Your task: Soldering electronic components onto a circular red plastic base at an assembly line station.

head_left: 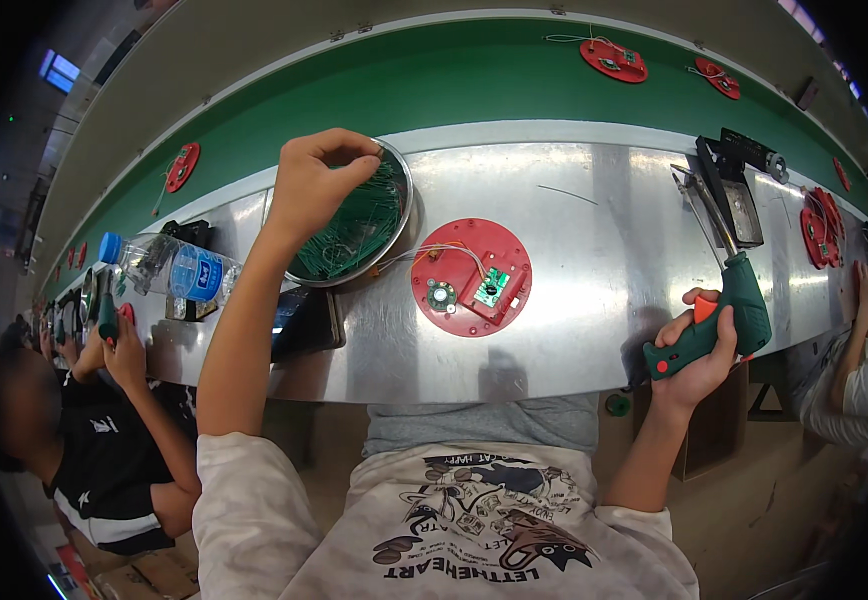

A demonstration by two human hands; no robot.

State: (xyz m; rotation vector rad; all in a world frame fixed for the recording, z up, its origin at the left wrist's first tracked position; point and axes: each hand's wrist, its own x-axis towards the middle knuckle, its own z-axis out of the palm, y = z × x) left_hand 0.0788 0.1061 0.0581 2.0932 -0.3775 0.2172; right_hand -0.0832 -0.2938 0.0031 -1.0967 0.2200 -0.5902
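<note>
The right hand (704, 368) clamps its fingers round a green soldering gun (746, 302). The left hand (316, 182), fingertips seemingly together, hovers above a bowl (411, 193).

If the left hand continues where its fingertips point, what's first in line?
Probably the right rim of the metal bowl, though the left hand may pass above it; depth is unclear.

Circuit boards (492, 287), co-workers (104, 470) and a metal bench (594, 260) show a workshop
</note>
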